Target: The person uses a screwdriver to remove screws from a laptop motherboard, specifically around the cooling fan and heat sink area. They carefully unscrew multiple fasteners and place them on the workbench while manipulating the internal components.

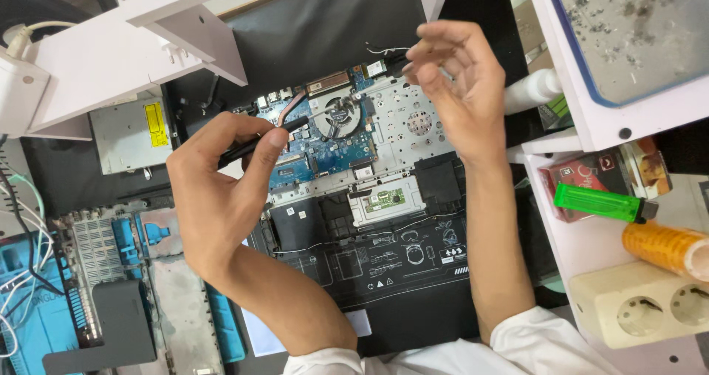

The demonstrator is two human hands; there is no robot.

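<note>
Left hand [221,175] clenched on a black screwdriver [262,140], shaft slanting up-right, tip at the fan [341,116]; right hand [450,87], just right of the fan, pinching thin wires [384,49] above the open laptop [399,257].

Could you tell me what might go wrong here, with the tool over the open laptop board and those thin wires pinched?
1. The left hand holds a black screwdriver whose tip sits by the cooling fan; a slip could scratch the blue circuit board.
2. The right hand pinches thin wires near the board's edge; pulling hard might tear them.
</note>
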